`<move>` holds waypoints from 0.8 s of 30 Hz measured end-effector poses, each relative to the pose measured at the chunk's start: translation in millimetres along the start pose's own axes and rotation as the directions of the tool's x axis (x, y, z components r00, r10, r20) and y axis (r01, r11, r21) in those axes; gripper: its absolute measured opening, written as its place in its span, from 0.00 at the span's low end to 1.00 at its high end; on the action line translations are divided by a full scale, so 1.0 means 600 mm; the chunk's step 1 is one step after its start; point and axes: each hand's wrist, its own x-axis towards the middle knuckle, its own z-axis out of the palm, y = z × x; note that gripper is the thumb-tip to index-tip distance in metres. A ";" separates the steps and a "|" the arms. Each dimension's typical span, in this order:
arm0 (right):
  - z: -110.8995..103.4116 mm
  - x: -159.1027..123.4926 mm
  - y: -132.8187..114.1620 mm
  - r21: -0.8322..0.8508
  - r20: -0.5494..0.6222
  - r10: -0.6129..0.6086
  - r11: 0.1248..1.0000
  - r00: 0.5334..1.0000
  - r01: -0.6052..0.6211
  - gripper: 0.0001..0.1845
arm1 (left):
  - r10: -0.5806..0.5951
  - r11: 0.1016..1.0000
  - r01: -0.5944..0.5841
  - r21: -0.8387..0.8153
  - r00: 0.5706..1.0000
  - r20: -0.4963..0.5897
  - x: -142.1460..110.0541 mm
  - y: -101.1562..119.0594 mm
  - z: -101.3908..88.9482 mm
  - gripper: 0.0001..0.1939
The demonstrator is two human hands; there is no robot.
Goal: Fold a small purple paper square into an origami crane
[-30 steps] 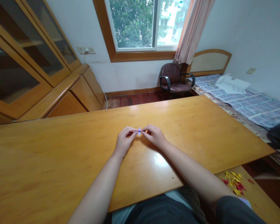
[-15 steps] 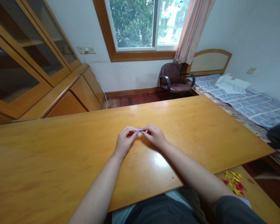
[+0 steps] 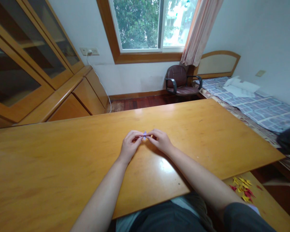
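Note:
My left hand [image 3: 130, 145] and my right hand [image 3: 160, 140] meet near the middle of a wide wooden table [image 3: 62, 154]. Between their pinched fingertips sits a tiny pale purple folded paper piece [image 3: 144, 135], held just above the tabletop. Both hands have curled fingers, and each pinches one side of the paper. Most of the paper is hidden by the fingers.
A pile of small red and yellow folded paper pieces [image 3: 243, 188] lies on a lower wooden surface at my right. A brown office chair [image 3: 179, 81] stands under the window, a bed [image 3: 256, 106] runs along the right wall, and wooden cabinets [image 3: 38, 77] line the left.

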 end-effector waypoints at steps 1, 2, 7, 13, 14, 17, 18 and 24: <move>0.000 0.000 0.001 -0.004 0.001 0.000 1.000 1.000 0.000 0.05 | 0.005 1.000 -0.005 0.004 1.000 0.002 0.000 0.000 0.000 0.05; 0.001 0.000 0.002 -0.007 0.002 -0.002 1.000 1.000 0.002 0.06 | 0.009 1.000 -0.009 0.009 1.000 0.003 0.000 0.000 0.000 0.05; 0.004 -0.001 0.009 -0.006 -0.003 -0.017 1.000 1.000 0.017 0.06 | 0.026 1.000 -0.026 0.011 1.000 0.005 0.001 -0.004 0.000 0.05; 0.005 -0.002 0.010 0.005 -0.009 -0.020 1.000 1.000 0.021 0.07 | 0.007 0.999 -0.006 -0.040 1.000 0.004 0.000 -0.006 0.001 0.05; 0.005 -0.002 0.009 0.010 -0.011 -0.022 1.000 1.000 0.022 0.07 | 0.000 0.999 0.000 -0.048 1.000 0.002 0.000 -0.006 0.001 0.04; 0.004 -0.001 0.006 0.033 -0.016 -0.023 0.999 1.000 0.024 0.07 | -0.012 0.998 0.012 -0.069 1.000 -0.011 0.001 -0.006 0.001 0.04; 0.003 0.000 0.005 0.043 -0.017 -0.020 0.999 1.000 0.021 0.07 | -0.015 0.997 0.014 -0.074 1.000 -0.018 0.001 -0.006 0.001 0.04; 0.003 0.000 0.006 0.085 -0.009 0.029 0.996 1.000 -0.028 0.07 | -0.059 0.992 0.053 -0.115 0.997 -0.056 0.001 -0.006 0.002 0.04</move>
